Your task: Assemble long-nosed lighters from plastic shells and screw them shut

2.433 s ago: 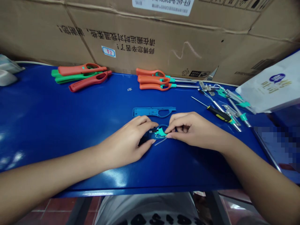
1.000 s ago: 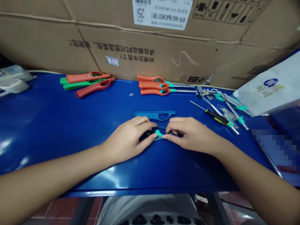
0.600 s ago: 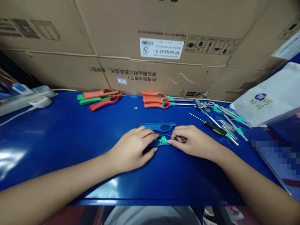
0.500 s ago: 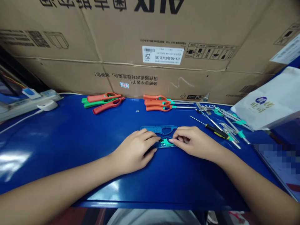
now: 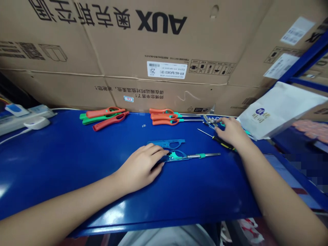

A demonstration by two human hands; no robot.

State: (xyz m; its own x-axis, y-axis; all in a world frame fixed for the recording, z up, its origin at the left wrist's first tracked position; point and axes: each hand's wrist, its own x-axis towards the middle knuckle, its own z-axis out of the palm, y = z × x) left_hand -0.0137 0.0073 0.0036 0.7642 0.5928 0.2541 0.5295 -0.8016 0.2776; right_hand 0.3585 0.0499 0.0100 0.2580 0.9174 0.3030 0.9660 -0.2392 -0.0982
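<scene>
Your left hand (image 5: 145, 167) has its thumb and fingers closed on the handle end of the open blue shell (image 5: 169, 159), which lies on the table (image 5: 107, 160) near mid-view. Inside it sits a green piece (image 5: 175, 155), and a metal tube (image 5: 196, 156) reaches out toward 3 o'clock. Taking the shell as the centre of your clock, its blue mate (image 5: 164, 144) lies just beside it at 11.

Your right hand (image 5: 232, 131) is at 2 o'clock, thumb and index finger parted over the loose parts (image 5: 210, 119); you can't tell from here whether they touch any. The screwdriver (image 5: 222, 142) lies below that hand, partly covered by it.

Farther off at 11 are three orange lighters (image 5: 161, 117); at 10, the red and green shells (image 5: 102, 118). The white bag (image 5: 279, 112) stands at 2, beyond your right hand.
</scene>
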